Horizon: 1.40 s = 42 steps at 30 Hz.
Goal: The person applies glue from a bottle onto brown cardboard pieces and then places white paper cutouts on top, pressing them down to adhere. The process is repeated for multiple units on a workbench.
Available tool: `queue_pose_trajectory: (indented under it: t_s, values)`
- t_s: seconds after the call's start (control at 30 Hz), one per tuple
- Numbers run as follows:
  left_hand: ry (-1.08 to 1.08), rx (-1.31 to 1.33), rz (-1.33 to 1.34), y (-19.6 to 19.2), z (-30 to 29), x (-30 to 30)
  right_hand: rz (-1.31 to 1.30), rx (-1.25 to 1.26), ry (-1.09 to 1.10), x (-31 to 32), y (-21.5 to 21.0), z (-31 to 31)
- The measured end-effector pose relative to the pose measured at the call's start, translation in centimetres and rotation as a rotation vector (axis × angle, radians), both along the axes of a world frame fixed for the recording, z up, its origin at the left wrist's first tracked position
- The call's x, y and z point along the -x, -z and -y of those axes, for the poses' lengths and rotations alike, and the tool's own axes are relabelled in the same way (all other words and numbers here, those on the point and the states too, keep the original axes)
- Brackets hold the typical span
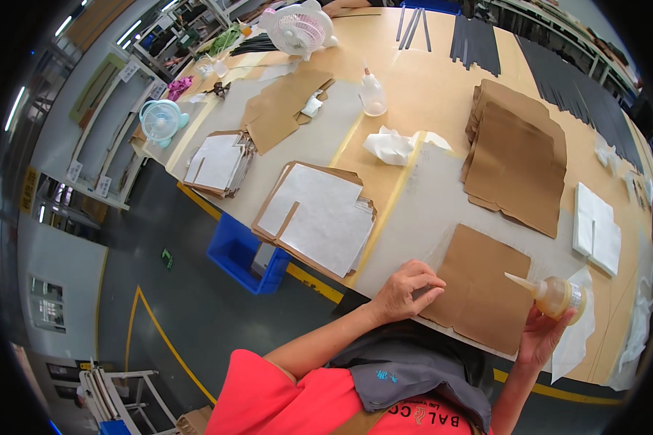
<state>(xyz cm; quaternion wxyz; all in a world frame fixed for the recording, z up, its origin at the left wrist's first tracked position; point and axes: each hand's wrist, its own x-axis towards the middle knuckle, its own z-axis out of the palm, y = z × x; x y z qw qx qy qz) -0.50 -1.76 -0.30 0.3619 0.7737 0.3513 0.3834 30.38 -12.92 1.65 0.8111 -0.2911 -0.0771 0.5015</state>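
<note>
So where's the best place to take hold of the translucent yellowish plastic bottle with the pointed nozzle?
Likely around the rounded body of the translucent yellowish plastic bottle, coming from the right: it is tipped, with its slender nozzle pointing left toward the flat brown sheet. The person's right hand holds that body.

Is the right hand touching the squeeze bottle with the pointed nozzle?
Touching. The head view shows the right hand holding the squeeze bottle, its fingers against the bottle's body.

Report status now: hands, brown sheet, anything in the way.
Right hand gripping bottle, nozzle pointing left. Left hand at left edge of sheet. Sheet flat, nothing seen lying on it.
</note>
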Motion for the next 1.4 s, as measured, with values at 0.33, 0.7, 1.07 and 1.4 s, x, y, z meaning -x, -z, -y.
queue_pose_trajectory:
  t_s: [0.33, 0.7, 1.07, 1.4]
  values:
    - [-0.112, 0.292, 0.137, -0.6, -0.3, 0.5, 0.013, 0.028, 0.04, 1.1, -1.0, -1.1]
    - [0.063, -0.077, -0.113, 0.1, -2.3, -1.6, 0.364, 0.096, 0.074, 0.1, 0.4, -1.4]
    - [0.019, -0.241, -0.411, 0.0, -2.3, -2.0, 1.15, 0.277, 0.112, 5.2, -1.7, -6.7]
    - [-0.003, -0.193, -0.407, 0.2, -2.4, -1.7, 1.605, -0.216, -0.025, 5.7, 0.9, -9.1]
